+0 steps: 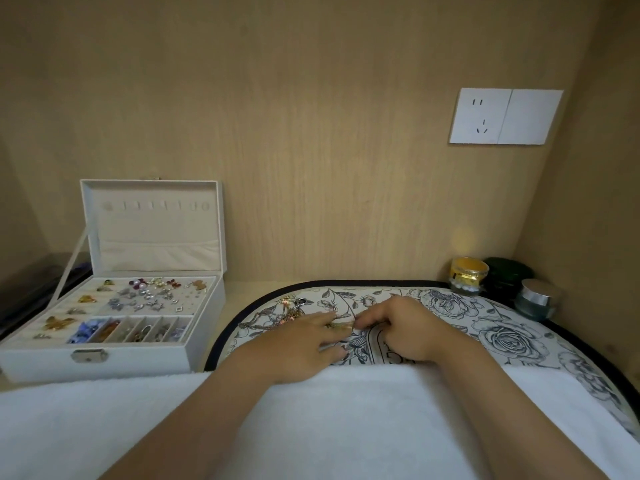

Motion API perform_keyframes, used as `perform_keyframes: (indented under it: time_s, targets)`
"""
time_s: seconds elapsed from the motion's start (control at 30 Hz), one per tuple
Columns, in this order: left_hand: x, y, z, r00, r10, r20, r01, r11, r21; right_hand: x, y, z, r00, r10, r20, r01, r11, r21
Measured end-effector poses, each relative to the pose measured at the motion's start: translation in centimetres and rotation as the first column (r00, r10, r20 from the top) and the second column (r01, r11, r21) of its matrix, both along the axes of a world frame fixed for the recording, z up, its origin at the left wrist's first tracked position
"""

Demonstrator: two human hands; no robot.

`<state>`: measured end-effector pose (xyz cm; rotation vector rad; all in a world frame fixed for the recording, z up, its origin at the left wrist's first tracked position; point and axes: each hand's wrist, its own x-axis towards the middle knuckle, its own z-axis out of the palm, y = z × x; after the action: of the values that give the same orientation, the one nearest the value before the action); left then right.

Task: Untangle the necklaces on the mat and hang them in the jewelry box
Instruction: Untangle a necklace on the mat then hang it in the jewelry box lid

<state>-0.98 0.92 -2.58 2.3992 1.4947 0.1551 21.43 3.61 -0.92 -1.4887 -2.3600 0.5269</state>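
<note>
Towel [346, 427]: lay under both forearms.
Necklaces [289, 315]: tangled at left fingertips [329, 316].
Left hand [304, 341]: spread flat, touching them.
Right hand [405, 327]: pinched one gold strand.
Mat [502, 327]: lay beneath hands and tangle.
Jewelry box [138, 362]: stood open, leftward.

Wall: pale wood-grain panel [311, 133].
Socket: white wall socket [479, 116], upper right; blank white plate [530, 117] touching its right edge.
Jars, back right corner: gold-banded jar [469, 274], dark green jar [507, 273] beside it, silver-lidded jar [538, 299] nearer.
Foreground: white towel [346, 420].
</note>
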Motion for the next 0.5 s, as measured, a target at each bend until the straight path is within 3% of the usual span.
perform_keyframes:
  time_s: [0.2, 0.33, 0.5]
  targets:
    - [-1.9, -1.7, 0.5, 0.994, 0.066, 0.082, -0.071, 0.996, 0.056, -0.1, -0.2, 0.4, 0.999, -0.041, 0.008, 0.041, 0.999, 0.030]
    - [-0.9, -1.0, 0.6, 0.987, 0.003, 0.161, -0.041, 0.972, 0.233, 0.3, 0.3, 0.3, 0.994, -0.080, 0.074, 0.074, 0.994, 0.082]
    - [0.6, 1.3, -0.1, 0.974, 0.018, 0.228, -0.078, 0.964, 0.256, -0.1, 0.7, 0.0, 0.985, -0.151, 0.079, 0.143, 0.985, 0.096]
